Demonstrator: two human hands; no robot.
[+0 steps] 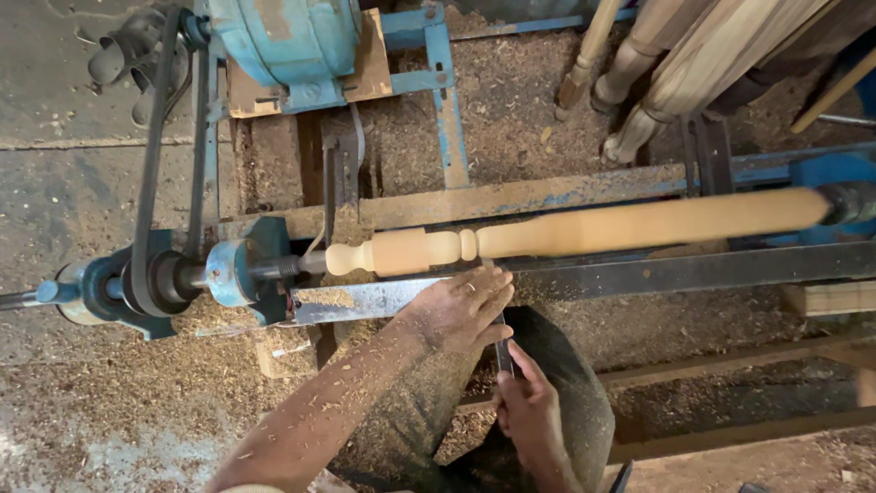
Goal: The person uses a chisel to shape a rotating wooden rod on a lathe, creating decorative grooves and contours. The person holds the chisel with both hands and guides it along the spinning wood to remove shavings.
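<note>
A pale wooden spindle (593, 228) lies horizontally in a lathe, with beads and coves cut at its left end. My left hand (456, 310) rests on the long metal tool rest (365, 299) just below the spindle's bead, pressing down the blade of a dark metal chisel (503, 354). My right hand (529, 415) grips the chisel's lower end, nearer my body. The chisel tip is hidden under my left fingers. Wood chips cover my left forearm.
The blue headstock (228, 272) with its pulley and black belt (151, 164) is at the left, a blue motor (283, 41) above it. The tailstock (849, 203) holds the spindle's right end. Turned wooden legs (657, 73) lean at the top right. Sawdust (137, 393) covers the floor.
</note>
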